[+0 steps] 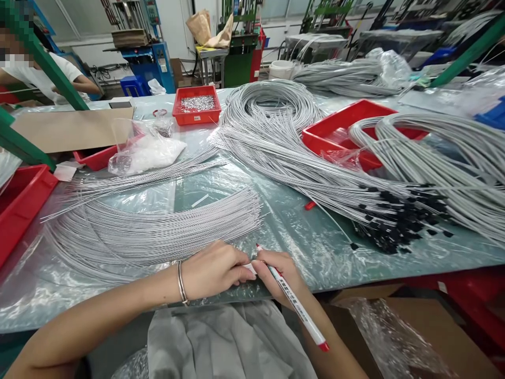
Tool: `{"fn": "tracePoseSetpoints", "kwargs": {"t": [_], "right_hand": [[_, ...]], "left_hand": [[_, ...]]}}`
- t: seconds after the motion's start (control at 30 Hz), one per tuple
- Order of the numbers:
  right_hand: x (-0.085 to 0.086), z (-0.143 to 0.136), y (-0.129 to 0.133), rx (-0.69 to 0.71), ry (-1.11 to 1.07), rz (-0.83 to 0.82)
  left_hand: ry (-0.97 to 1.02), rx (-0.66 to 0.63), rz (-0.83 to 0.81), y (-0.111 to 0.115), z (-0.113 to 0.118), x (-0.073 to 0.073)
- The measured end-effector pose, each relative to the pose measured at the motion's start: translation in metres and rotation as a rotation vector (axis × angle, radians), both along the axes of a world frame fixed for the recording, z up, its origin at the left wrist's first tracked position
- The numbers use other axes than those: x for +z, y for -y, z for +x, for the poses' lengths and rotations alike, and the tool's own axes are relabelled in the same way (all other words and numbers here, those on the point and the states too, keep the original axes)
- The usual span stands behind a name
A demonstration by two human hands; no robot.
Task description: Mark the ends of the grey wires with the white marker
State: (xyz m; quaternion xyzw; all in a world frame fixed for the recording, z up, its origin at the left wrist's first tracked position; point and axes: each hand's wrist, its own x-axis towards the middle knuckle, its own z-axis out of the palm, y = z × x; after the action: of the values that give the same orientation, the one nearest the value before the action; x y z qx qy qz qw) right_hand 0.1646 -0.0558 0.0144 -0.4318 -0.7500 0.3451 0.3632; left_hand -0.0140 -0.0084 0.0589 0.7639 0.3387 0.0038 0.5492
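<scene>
Near the table's front edge, my left hand (215, 268) pinches a small white piece (250, 268) between thumb and fingertips. My right hand (282, 273) is closed on a white marker (295, 302) with red ends, its red tip pointing up and away from me; the right fingertips also meet the white piece. Just beyond my left hand lies a curved bundle of thin grey cables (177, 231). A longer bundle (284, 152) runs to the right and ends in black connectors (398, 216).
A red tray of small metal parts (197, 119) stands at the back. Another red tray (347, 118) sits between cable coils. At the left are a plastic bag (148, 152) and a red bin (23, 205). Green posts rise at both sides. A person (59, 73) works at the far left.
</scene>
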Motion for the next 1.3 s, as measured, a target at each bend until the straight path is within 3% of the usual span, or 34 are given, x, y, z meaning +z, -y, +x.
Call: {"fn": "tracePoseSetpoints", "kwargs": {"t": [0.13, 0.27, 0.5, 0.67, 0.77, 0.93, 1.03, 1.13, 1.2, 1.3], "right_hand": [[-0.004, -0.001, 0.001, -0.092, -0.023, -0.023], [-0.013, 0.000, 0.008, -0.226, -0.198, -0.007], [-0.017, -0.011, 0.015, -0.173, -0.191, 0.087], [-0.012, -0.021, 0.017, -0.283, -0.148, 0.130], [-0.010, -0.017, 0.017, -0.243, -0.076, 0.165], [-0.012, -0.001, 0.017, -0.277, -0.232, -0.079], [-0.014, 0.008, 0.016, -0.387, -0.464, -0.191], [-0.016, 0.012, 0.020, -0.541, -0.623, -0.133], [-0.018, 0.013, 0.026, -0.570, -0.565, -0.108], [-0.022, 0.012, 0.036, -0.522, -0.365, -0.190]], "left_hand": [[0.035, 0.026, -0.151, -0.006, -0.001, -0.002], [0.098, 0.103, -0.377, -0.015, -0.004, -0.003], [0.209, 0.159, -0.620, -0.023, -0.007, -0.008], [0.230, 0.188, -0.622, -0.024, -0.004, -0.005], [0.207, 0.173, -0.576, -0.023, -0.004, -0.004], [0.172, 0.093, -0.513, -0.020, -0.005, -0.008], [0.123, 0.046, -0.518, -0.017, -0.001, -0.022], [0.036, -0.012, -0.542, -0.013, 0.003, -0.044], [0.008, -0.038, -0.564, -0.012, 0.006, -0.055], [0.020, -0.072, -0.546, -0.012, 0.008, -0.061]]}}
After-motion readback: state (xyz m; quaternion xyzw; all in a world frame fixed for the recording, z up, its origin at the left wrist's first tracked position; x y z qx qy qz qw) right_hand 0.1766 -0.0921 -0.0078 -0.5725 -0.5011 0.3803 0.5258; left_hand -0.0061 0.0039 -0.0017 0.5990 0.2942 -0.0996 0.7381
